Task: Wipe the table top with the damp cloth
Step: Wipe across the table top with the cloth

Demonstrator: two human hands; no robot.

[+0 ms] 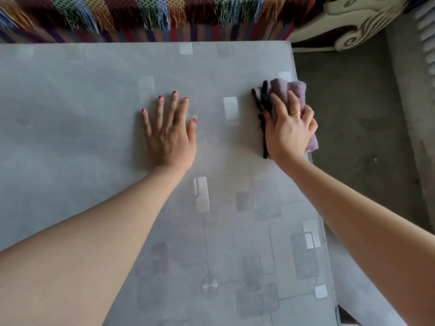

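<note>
The table top [82, 142] is frosted glass with pale square patches and fills most of the view. A bunched purple cloth [292, 90] with black yarn trim lies near the table's right edge. My right hand [288, 130] lies on top of the cloth, and its curled fingers grip it against the glass. My left hand [170, 132] rests flat on the glass in the middle, fingers straight and spread, holding nothing. The two hands are about a hand's width apart.
A sofa with a multicoloured fringed throw [146, 15] runs along the far edge of the table. A carved cream armrest [348, 22] stands at the far right. Grey floor [353, 118] lies beyond the table's right edge.
</note>
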